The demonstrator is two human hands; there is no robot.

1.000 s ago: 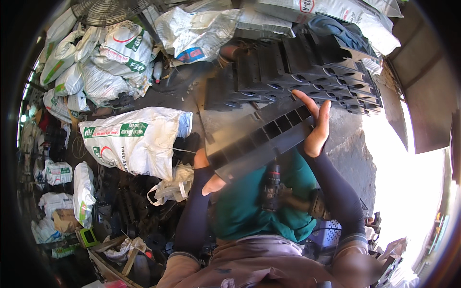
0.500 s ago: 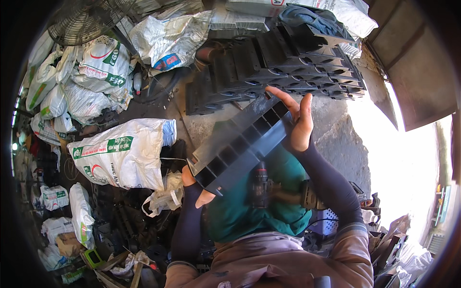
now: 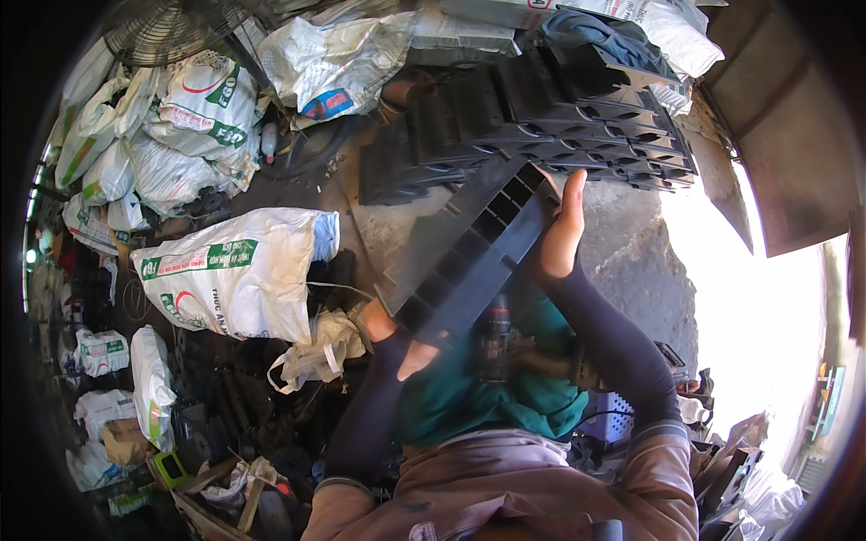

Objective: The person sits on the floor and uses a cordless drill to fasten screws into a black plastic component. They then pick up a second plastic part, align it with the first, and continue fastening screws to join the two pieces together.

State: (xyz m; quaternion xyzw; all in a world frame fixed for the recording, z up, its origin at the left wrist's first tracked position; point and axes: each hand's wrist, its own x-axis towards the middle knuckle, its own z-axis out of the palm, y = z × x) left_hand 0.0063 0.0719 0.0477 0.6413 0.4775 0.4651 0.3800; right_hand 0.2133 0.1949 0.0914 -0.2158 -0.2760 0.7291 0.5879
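Between my hands is a long black plastic part (image 3: 474, 248) with a row of square compartments along one side. It is held at a slant above my lap, its far end up and to the right. My left hand (image 3: 380, 321) grips the lower near end, thumb and fingers on opposite sides. My right hand (image 3: 561, 236) is wrapped round the upper end, the thumb pointing up and the other fingers mostly hidden behind the part. Below the part, a cordless drill (image 3: 494, 347) with a black and red body lies across my green-clad lap.
Ahead, similar black plastic parts (image 3: 532, 113) are stacked in rows on the concrete floor. White printed sacks (image 3: 239, 275) lie to the left, with more piled behind near a fan (image 3: 176, 32). A purple basket (image 3: 606, 417) is by my right side. A metal panel (image 3: 785, 135) stands far right.
Both hands have tilted the black part more steeply and shifted its lower end up and to the right. The compartments' openings show less at the lower end. My grip stays on both ends.
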